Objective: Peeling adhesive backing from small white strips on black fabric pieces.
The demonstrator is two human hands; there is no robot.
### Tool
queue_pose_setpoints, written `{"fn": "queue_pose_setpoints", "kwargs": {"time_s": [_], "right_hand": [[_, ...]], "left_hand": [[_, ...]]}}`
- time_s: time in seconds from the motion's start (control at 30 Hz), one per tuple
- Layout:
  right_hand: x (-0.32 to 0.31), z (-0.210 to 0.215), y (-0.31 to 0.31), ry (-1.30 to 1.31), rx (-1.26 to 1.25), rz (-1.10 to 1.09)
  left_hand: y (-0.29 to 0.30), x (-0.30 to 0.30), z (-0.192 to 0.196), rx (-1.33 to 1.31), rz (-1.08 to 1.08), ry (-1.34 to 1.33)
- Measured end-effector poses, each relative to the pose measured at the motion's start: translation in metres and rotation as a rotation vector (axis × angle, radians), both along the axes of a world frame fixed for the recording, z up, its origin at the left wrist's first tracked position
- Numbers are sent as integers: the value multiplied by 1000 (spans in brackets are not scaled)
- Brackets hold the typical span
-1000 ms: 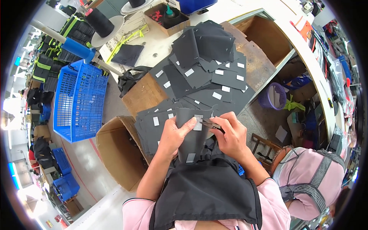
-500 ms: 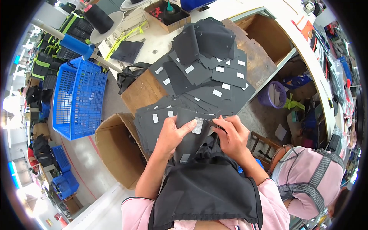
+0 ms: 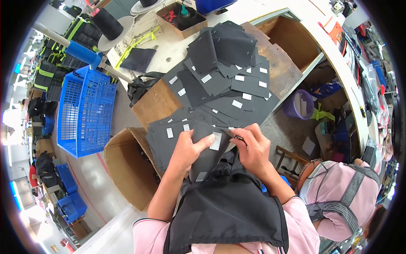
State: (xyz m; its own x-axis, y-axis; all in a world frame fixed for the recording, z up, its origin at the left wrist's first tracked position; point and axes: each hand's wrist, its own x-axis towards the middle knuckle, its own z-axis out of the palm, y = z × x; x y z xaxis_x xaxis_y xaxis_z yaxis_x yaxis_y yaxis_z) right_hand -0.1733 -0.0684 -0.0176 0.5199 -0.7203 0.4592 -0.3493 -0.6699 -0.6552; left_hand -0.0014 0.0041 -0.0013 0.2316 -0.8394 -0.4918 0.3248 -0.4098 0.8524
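My left hand (image 3: 186, 150) is closed on a black fabric piece (image 3: 203, 157), its thumb pressed beside a white patch (image 3: 215, 141). A second pale patch shows near the piece's lower end. At the piece's upper right edge, my right hand (image 3: 255, 148) is closed around a small dark pointed tool (image 3: 237, 137), mostly hidden by the fingers; it looks like thread snips. Just beyond my hands, a spread of flat black pieces (image 3: 224, 99) with white patches covers the wooden board. More black pieces (image 3: 224, 44) are heaped at its far end.
An open cardboard box (image 3: 127, 169) stands left of my lap, with a blue plastic crate (image 3: 86, 112) beyond it. Black thread cones (image 3: 106, 22) stand at the far left. On my right are a purple basket (image 3: 298, 104), a wooden stool (image 3: 292, 161) and a person (image 3: 342, 199) in pink.
My right hand has shifted slightly left and up along the fabric's edge, its fingers more upright. My left hand keeps its hold, and the whole view has shifted slightly.
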Motion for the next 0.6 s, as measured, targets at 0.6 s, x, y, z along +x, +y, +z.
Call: {"fn": "queue_pose_setpoints", "kwargs": {"time_s": [0.6], "right_hand": [[-10,8,-10,-107,41,29]], "left_hand": [[6,7,-1,16,-140,-91]]}}
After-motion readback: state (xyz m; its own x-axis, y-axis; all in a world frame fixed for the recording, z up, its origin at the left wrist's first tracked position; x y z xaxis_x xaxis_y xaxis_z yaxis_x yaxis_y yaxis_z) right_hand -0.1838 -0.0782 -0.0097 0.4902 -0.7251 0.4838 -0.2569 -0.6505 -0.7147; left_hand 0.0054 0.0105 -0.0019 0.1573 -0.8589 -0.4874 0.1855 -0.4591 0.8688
